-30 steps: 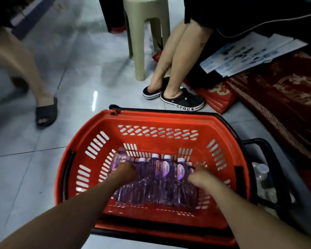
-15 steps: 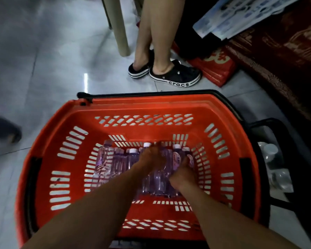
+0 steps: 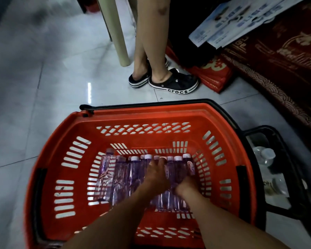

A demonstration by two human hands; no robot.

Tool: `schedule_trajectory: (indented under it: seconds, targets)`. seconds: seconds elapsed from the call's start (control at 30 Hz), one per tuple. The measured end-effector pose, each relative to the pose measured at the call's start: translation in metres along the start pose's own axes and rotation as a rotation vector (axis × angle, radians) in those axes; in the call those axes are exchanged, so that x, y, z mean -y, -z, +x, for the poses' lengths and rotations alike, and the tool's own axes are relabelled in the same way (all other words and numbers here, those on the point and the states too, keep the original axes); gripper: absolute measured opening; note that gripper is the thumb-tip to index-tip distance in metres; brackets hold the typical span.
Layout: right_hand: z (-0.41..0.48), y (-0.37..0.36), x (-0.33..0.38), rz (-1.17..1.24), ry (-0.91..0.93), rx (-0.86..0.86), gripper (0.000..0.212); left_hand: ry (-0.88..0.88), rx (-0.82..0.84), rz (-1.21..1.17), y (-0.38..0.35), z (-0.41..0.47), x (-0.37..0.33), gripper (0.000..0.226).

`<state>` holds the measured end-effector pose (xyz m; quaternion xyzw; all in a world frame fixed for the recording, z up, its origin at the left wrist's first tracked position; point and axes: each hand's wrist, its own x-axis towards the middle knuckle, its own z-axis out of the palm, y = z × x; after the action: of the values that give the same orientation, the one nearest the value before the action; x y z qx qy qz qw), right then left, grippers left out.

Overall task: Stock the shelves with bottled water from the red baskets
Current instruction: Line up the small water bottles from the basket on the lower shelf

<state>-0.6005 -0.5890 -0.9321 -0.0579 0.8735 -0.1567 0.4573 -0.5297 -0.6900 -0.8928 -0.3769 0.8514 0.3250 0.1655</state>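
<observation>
A red basket (image 3: 75,141) stands on the tiled floor below me. On its bottom lies a row of several small purple-tinted water bottles (image 3: 122,177), white caps pointing away from me. Both my arms reach into it. My left hand (image 3: 156,175) lies over the middle bottles, fingers curled round one near its cap. My right hand (image 3: 185,187) sits close beside it to the right, closed over a bottle at that end of the row. The bottles under the hands are partly hidden.
A second basket with a black handle (image 3: 284,141) touches the red one on the right and holds clear bottles (image 3: 266,157). A person's feet in black clogs (image 3: 172,83) stand just beyond, beside a beige stool leg (image 3: 120,49). Red packs (image 3: 215,76) and papers (image 3: 241,17) lie right.
My hands moved from the outer ends of the bottle row to its middle and right part, close together. My view tipped down and nearer the basket.
</observation>
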Motion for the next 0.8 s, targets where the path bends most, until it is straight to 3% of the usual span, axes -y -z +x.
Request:
schedule_trajectory:
  seconds: [0.1,0.17,0.27,0.33,0.4,0.5,0.57,0.67,0.8]
  targets:
    - [0.023,-0.017,-0.009,0.084,-0.014,-0.017,0.075,0.085,0.017,-0.044,-0.001,-0.001,-0.005,0.094]
    - [0.059,-0.038,-0.023,0.061,-0.034,0.026,0.082,0.146,0.069,-0.031,0.009,0.006,-0.008,0.077]
    - [0.033,-0.018,-0.009,-0.006,-0.126,0.228,0.054,0.154,0.069,0.038,0.017,0.011,-0.009,0.049]
    - [0.008,-0.002,0.006,-0.025,-0.097,0.274,0.041,0.11,0.063,0.059,0.009,0.01,-0.009,0.06]
    - [-0.005,0.01,0.013,-0.075,-0.072,0.321,0.041,0.166,0.112,-0.026,0.003,0.008,-0.012,0.067]
    - [-0.015,0.016,0.019,0.006,0.008,0.321,0.04,0.293,0.158,-0.07,0.003,0.013,-0.02,0.056]
    - [-0.011,0.011,0.016,0.107,-0.079,0.312,0.039,0.255,0.19,0.001,0.004,0.013,-0.023,0.061]
    - [-0.012,0.019,0.018,0.364,-0.248,0.293,0.032,0.242,0.144,0.093,-0.007,0.011,-0.025,0.098]
    - [-0.026,0.033,0.02,0.599,-0.293,0.18,0.043,0.166,0.102,0.116,-0.025,0.001,-0.033,0.091]
